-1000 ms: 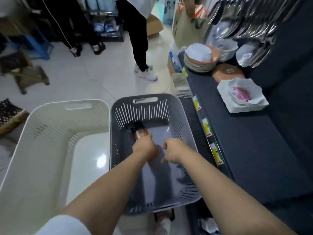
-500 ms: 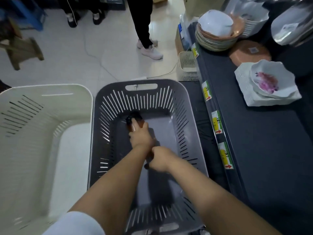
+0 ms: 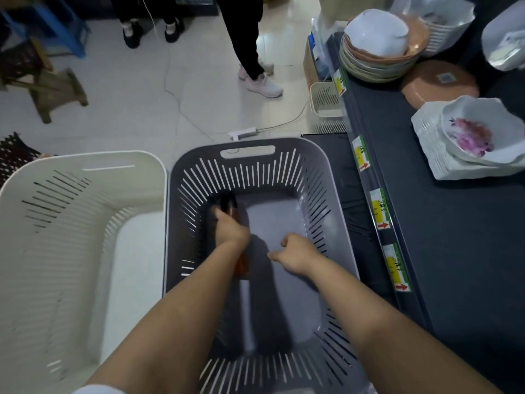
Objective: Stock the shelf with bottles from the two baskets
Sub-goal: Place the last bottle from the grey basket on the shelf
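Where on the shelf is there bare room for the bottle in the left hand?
Bare: the near stretch of the dark shelf, bordered by the price tags in front and the flowered plates beyond. Crowded: the far end, with stacked bowls and an orange dish.

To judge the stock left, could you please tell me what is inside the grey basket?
Inside the grey basket is one amber bottle, gripped by the left hand; the right hand beside it holds nothing. The forearms cover part of its floor, which cannot be checked.

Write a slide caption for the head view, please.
Left hand grips a black-capped amber bottle inside the slotted grey plastic basket; right hand hovers loosely curled, empty.
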`<state>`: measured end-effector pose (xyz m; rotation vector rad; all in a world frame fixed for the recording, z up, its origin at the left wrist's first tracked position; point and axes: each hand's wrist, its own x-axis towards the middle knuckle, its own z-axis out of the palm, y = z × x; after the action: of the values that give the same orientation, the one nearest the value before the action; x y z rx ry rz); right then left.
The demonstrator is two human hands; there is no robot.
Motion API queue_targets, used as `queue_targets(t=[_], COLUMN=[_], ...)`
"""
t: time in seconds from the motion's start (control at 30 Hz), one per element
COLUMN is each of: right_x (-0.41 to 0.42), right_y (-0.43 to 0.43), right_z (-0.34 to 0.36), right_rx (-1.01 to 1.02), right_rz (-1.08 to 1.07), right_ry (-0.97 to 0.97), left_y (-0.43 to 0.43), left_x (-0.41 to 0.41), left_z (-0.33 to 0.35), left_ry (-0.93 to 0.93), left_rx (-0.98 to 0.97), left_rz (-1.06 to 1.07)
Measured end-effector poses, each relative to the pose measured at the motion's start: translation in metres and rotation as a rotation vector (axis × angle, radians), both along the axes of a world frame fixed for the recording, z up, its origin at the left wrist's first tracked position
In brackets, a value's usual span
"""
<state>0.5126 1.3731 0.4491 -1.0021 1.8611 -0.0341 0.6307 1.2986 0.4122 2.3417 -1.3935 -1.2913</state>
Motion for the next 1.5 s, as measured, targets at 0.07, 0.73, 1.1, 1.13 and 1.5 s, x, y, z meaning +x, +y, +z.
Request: queue_targets(t=[0.07,0.73,1.1,1.13,1.5], right_x=[0.002,0.030,0.061,0.066,0.100], right_y=[0.000,0.024,0.128,0.144,0.373], right_z=[-0.002,0.086,0.173,0.181,0.261], right_rx=[0.000,-0.331,-0.786,-0.807,-0.971], right_rz=[-0.014,-0.518,-0.832,-0.866,-1.176], right_ry=[-0.014,-0.330,0.084,0.107,0.438], left_y=[-0.002,0.028,0.102,0.113,0.317], left_x=[0.001,0.027,0.034,0.036,0.021], left_z=[0.005,0.142,0.241,0.249,0.322], left_ry=[0.020,0.743,0.748,0.749,0.975], left_rx=[0.008,-0.057,-0.531,-0.575,-0.735], left_rz=[0.048,-0.327,-1.017,-1.070,-1.425])
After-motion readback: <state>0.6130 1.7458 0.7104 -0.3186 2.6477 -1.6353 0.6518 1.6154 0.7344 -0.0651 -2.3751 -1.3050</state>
